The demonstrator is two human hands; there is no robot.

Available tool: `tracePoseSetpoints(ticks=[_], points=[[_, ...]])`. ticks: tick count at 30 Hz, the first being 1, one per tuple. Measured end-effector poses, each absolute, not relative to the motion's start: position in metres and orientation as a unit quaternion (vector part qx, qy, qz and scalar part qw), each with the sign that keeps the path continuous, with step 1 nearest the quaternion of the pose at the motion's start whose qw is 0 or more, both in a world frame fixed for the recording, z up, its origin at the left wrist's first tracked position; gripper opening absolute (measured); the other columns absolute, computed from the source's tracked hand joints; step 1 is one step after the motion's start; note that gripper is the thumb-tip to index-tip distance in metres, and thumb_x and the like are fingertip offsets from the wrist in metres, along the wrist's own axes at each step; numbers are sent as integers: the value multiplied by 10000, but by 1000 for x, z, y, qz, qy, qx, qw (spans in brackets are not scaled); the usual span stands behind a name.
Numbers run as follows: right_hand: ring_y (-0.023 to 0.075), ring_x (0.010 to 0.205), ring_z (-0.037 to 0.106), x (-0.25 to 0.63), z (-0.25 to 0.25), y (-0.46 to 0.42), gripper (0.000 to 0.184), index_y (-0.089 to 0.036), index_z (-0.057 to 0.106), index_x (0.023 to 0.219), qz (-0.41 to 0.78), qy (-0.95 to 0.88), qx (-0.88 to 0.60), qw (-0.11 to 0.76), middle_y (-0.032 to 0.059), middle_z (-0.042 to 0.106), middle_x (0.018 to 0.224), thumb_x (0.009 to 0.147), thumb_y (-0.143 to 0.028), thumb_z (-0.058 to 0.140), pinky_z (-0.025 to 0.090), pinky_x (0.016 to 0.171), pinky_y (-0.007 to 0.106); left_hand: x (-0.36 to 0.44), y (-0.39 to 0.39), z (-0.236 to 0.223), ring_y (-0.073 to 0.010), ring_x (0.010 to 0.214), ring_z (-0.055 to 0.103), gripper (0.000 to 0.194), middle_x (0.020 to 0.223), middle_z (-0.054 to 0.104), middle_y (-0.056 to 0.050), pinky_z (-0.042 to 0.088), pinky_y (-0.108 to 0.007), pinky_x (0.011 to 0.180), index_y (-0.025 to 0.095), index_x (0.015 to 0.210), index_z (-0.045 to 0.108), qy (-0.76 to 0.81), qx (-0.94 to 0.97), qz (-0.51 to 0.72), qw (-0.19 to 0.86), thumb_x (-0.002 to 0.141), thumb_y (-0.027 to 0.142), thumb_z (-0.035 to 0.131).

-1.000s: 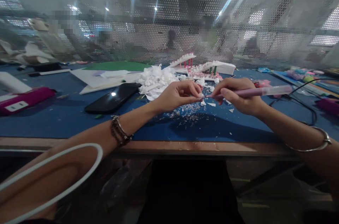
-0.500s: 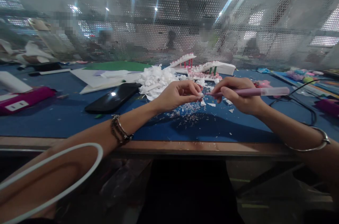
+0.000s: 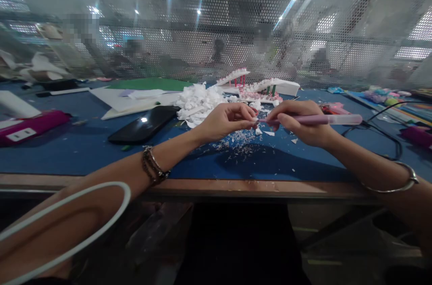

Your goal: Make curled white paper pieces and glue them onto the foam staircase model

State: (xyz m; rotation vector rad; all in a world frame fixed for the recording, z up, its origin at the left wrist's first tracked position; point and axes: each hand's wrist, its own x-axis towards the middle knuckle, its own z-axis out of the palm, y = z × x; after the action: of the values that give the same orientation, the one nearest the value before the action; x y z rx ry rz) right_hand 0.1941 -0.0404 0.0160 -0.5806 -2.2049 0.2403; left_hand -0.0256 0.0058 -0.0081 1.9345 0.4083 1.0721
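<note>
Between the thumb and fingertips of my left hand [image 3: 229,119] is a tiny whitish piece [image 3: 255,119], too small to name. My right hand [image 3: 302,123] is closed round a pink pen-like tool [image 3: 313,119] with a clear rear end. Its thin tip points left and meets, or nearly meets, the small piece. Both hands hover over the blue table [image 3: 189,159]. Below them lie fine pale shavings [image 3: 239,145] and a few white scraps [image 3: 269,133]. A heap of white paper bits [image 3: 199,103] rises behind my left hand.
Left of my left hand lies a black phone [image 3: 143,125], with a magenta case [image 3: 37,125] farther left. White sheets [image 3: 118,100] and a green sheet [image 3: 151,83] are behind. White stands with small pink pieces [image 3: 259,92] sit at the back. Black cables [image 3: 388,134] run at right.
My right hand has drawn the pen-like tool slightly left, bringing its tip closer to the small piece. My left hand has stayed almost still.
</note>
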Motion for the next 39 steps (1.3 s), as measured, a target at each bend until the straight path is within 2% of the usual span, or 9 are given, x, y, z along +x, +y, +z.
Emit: tracePoseSetpoints(ticks=[14, 26, 39], points=[[85, 675, 612, 194, 18, -42, 217, -129, 674, 854, 65, -892, -231, 383, 23, 680, 756, 854, -223, 478, 453, 624, 201, -26, 8, -8, -117, 824, 603, 176, 835, 623, -48, 520, -270, 756, 128, 670, 608, 160, 797, 428, 395, 671, 225, 755], [81, 669, 611, 193, 17, -41, 222, -141, 684, 854, 40, -876, -260, 405, 10, 682, 751, 847, -214, 474, 443, 618, 199, -26, 7, -9, -111, 830, 600, 140, 855, 615, -48, 511, -275, 787, 132, 684, 611, 141, 806, 428, 383, 696, 204, 730], [89, 666, 608, 193, 17, -42, 236, -142, 675, 838, 29, -886, -258, 385, 18, 683, 748, 853, -229, 457, 442, 614, 209, -27, 8, -10, -117, 849, 601, 169, 863, 617, -49, 515, -277, 800, 137, 689, 603, 150, 814, 430, 362, 694, 242, 734]])
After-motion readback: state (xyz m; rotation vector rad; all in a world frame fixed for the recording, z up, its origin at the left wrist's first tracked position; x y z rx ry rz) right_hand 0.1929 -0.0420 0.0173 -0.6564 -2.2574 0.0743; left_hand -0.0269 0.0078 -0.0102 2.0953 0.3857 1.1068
